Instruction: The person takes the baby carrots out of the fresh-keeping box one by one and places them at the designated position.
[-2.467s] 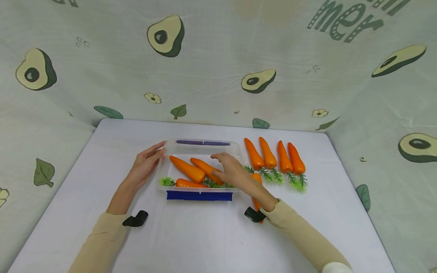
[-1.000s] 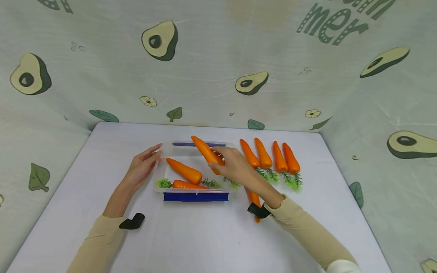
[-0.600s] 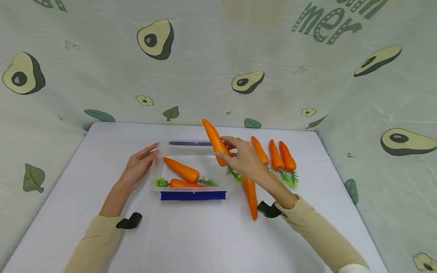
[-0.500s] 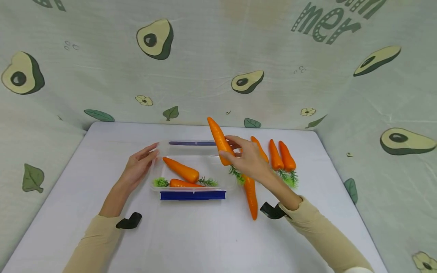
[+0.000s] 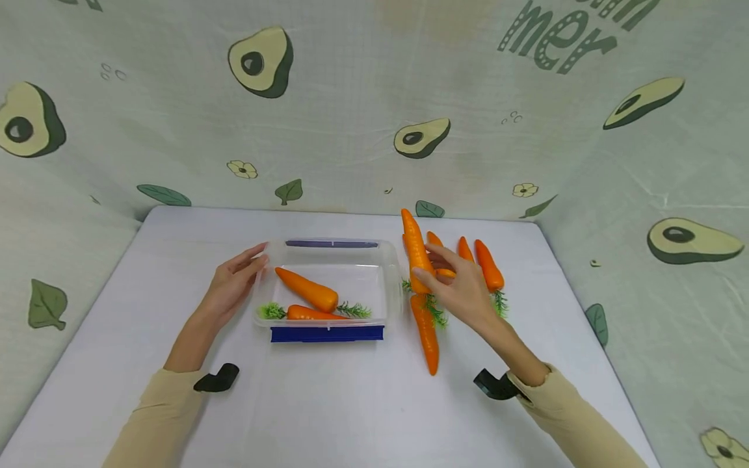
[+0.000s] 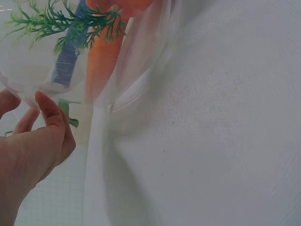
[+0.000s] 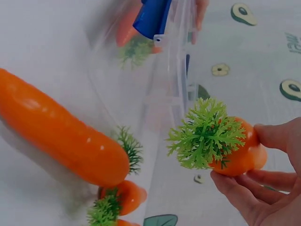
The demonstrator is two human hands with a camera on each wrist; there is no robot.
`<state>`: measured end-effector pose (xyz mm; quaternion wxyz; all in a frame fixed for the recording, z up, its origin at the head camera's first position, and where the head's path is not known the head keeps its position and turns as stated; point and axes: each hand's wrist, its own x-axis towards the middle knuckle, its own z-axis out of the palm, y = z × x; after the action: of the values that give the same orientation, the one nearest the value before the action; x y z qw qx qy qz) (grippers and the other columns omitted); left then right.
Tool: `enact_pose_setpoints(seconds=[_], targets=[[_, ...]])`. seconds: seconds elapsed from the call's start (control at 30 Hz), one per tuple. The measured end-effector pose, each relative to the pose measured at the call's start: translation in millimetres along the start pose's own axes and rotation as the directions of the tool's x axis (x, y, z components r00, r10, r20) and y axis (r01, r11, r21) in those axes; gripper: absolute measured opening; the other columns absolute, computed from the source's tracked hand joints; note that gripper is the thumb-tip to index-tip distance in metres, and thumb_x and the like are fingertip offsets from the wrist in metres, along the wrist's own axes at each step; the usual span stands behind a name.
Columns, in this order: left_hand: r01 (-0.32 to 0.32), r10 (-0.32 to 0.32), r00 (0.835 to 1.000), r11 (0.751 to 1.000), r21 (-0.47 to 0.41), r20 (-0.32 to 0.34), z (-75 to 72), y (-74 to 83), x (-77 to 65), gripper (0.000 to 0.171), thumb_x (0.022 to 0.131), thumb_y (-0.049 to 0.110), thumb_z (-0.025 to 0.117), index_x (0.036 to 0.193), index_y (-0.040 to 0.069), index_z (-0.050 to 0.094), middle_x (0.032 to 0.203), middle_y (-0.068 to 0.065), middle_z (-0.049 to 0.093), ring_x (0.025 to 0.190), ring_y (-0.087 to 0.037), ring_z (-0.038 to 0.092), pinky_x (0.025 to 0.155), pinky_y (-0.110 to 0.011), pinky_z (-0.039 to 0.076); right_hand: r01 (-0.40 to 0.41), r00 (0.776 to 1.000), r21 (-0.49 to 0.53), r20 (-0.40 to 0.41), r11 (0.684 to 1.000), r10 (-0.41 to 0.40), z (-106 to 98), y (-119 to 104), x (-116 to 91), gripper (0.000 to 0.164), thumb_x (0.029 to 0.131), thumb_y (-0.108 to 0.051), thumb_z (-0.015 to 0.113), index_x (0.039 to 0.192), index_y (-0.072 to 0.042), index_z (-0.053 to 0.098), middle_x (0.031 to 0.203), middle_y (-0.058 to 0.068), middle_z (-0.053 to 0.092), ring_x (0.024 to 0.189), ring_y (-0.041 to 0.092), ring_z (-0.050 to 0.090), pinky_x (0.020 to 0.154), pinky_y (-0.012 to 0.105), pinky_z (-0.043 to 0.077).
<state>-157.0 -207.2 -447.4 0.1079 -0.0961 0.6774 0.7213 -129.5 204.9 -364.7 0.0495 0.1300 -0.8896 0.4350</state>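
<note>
My right hand pinches an orange toy carrot near its thick end, tip pointing away. It is held up to the right of a clear plastic container; its green leafy top faces the right wrist camera. My left hand holds the container's left end, with fingertips at its rim. Inside the container lie two carrots: an upper one and one along the front wall, partly hidden by that wall.
One carrot lies on the white table right of the container, tip toward me. Several more, including the rightmost carrot, lie in a row at the back right, partly hidden by my right hand. A blue latch flap sticks out in front of the container.
My right hand took hold of a carrot inside the container, lifted it out and carried it rightward past the container's right wall. My left hand stayed at the container's left end.
</note>
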Motion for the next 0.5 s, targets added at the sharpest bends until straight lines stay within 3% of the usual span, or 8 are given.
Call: enact_pose_setpoints(seconds=[0.2,0.37,0.5], targets=[[0.008,-0.008,1.000,1.000,-0.007,0.000,-0.9,0.2,-0.5,0.066,0.100,0.041,0.068,0.157,0.019,0.045,0.156,-0.004,0.036,0.111,-0.008,0.049,0.099,-0.009,0.043,-0.031,0.999,-0.021,-0.035,0.999,0.030,-8.4,20.4,-18.6,0.054,0.092,-0.019,0.081,0.137,0.004,0.061,0.120,0.020,0.071,0.107,0.033,0.069,0.083,0.042,0.061],[0.014,-0.014,1.000,1.000,0.001,0.008,-0.9,1.6,-2.0,0.067,0.100,0.041,0.067,0.159,0.020,0.043,0.161,-0.007,0.031,0.116,-0.009,0.047,0.108,-0.014,0.038,-0.077,0.996,-0.035,-0.051,0.996,0.076,-12.8,35.1,-34.3,0.056,0.093,-0.024,0.080,0.137,0.003,0.061,0.122,0.020,0.071,0.108,0.034,0.069,0.083,0.042,0.060],[0.010,-0.010,1.000,1.000,0.005,0.012,-0.6,1.6,-2.1,0.067,0.101,0.041,0.066,0.159,0.019,0.042,0.165,-0.009,0.027,0.121,-0.011,0.046,0.108,-0.014,0.039,-0.102,0.993,-0.052,-0.058,0.993,0.099,-13.3,46.3,-48.7,0.054,0.093,-0.023,0.080,0.136,0.003,0.062,0.120,0.020,0.071,0.107,0.034,0.070,0.083,0.042,0.060]])
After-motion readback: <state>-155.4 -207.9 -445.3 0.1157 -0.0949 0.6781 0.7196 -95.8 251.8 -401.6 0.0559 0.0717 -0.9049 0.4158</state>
